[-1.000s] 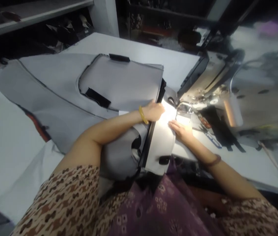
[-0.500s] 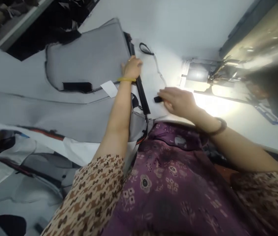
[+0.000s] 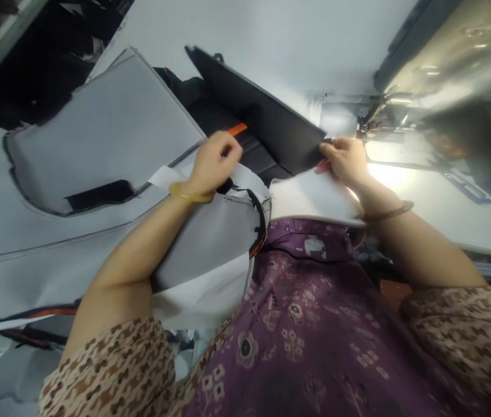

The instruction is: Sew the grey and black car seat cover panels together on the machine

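Right hand pinches black flap at one corner — part raised, not yet flat. Left hand curled by grey cover — can't tell if gripping.

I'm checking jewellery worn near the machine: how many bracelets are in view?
2: a yellow bracelet on the wrist of the left hand, and a dark bracelet on the wrist of the right hand.

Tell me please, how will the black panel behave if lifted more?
The black panel is probably semi-stiff: held at one corner by the right hand, it shows a nearly straight long edge. It looks thin, so likely light for its size, and may bend rather than crack.
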Tool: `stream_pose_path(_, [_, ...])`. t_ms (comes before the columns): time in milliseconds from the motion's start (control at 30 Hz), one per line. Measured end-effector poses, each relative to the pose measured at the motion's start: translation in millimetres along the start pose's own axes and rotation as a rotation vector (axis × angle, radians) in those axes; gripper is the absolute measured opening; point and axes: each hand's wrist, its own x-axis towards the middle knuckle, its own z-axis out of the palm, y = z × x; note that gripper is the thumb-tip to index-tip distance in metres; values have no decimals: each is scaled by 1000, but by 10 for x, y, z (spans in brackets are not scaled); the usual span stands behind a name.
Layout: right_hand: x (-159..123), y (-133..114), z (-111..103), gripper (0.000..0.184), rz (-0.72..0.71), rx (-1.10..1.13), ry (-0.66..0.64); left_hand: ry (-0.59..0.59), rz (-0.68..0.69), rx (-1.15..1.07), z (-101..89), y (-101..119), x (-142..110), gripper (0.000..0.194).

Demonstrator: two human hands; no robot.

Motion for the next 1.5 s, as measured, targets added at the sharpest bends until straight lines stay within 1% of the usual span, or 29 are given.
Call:
stream_pose_path(33, [8, 44, -66, 35, 12, -60, 17, -127, 115, -6, 2, 140, -67, 28])
stream_pose_path(67, [-13, 78, -111, 34, -8, -144, 54, -241, 192, 6, -6, 265, -115, 31])
stream_pose_path(100, [-61, 99, -130, 32, -41, -213, 102, -350, 231, 36, -20, 368, -146, 35])
stream_pose_path(133, [-132, 106, -121, 28, -95, -260, 131, -446, 240, 82, -37, 449, -165, 39])
stream_pose_path(167, [-218, 101, -85, 24, -172, -286, 133, -513, 229, 145, -54, 510, -176, 44])
stream_pose_path(200, [-310, 83, -26, 19, -269, -296, 95, -554, 215, 216, -68, 554, -184, 50])
stream_pose_path(233, [-398, 56, 48, 17, -383, -316, 30, -573, 213, 287, -77, 587, -193, 55])
stream_pose_path(300, [-523, -17, 215, 27, -593, -425, -103, -563, 220, 408, -78, 632, -220, 65])
stream_pose_path(333, [-549, -58, 292, 32, -655, -506, -151, -549, 206, 453, -71, 650, -238, 70])
stream_pose_path(367, [-547, -98, 358, 35, -675, -593, -185, -553, 174, 483, -63, 666, -255, 73])
stream_pose_path(433, [-476, -168, 437, 37, -633, -738, -224, -633, 72, 497, -45, 694, -284, 71])
stream_pose_path(500, [-358, -215, 444, 38, -600, -801, -234, -736, -10, 448, -33, 716, -295, 60])
stream_pose_path(533, [-297, -228, 425, 37, -603, -801, -227, -759, -30, 404, -29, 726, -292, 52])
stream_pose_path(567, [-239, -233, 395, 35, -611, -785, -207, -751, -50, 351, -23, 737, -284, 44])
stream_pose_path(667, [-101, -215, 272, 31, -585, -721, -132, -642, -141, 122, 25, 773, -232, 24])
stream_pose_path(767, [-21, -147, 131, 27, -506, -715, -83, -567, -240, -194, 142, 806, -170, 16])
stream_pose_path(833, [-26, -83, 39, 24, -492, -687, -60, -533, -274, -330, 235, 819, -144, 18])
stream_pose_path(900, [-101, -30, -37, 25, -503, -582, -22, -523, -286, -363, 307, 818, -136, 20])
stream_pose_path(1000, [-323, -24, -78, 29, -496, -343, 23, -515, -292, -350, 351, 797, -147, 22])
stream_pose_path(1067, [-477, -73, -40, 29, -507, -177, -27, -514, -314, -369, 349, 787, -159, 22])
stream_pose_path(1167, [-614, -156, 68, 29, -543, 30, -158, -517, -305, -374, 332, 797, -170, 20])
stream_pose_path(1200, [-629, -171, 101, 29, -540, 64, -188, -516, -296, -361, 326, 807, -170, 19])
stream_pose_path(1267, [-632, -175, 140, 29, -515, 72, -207, -512, -288, -340, 320, 826, -169, 19])
stream_pose_path(1400, [-624, -121, 128, 22, -448, 10, -193, -517, -319, -363, 327, 839, -166, 20])
stream_pose_path(1500, [-648, -96, 114, 19, -432, 5, -198, -511, -295, -391, 336, 830, -165, 17])
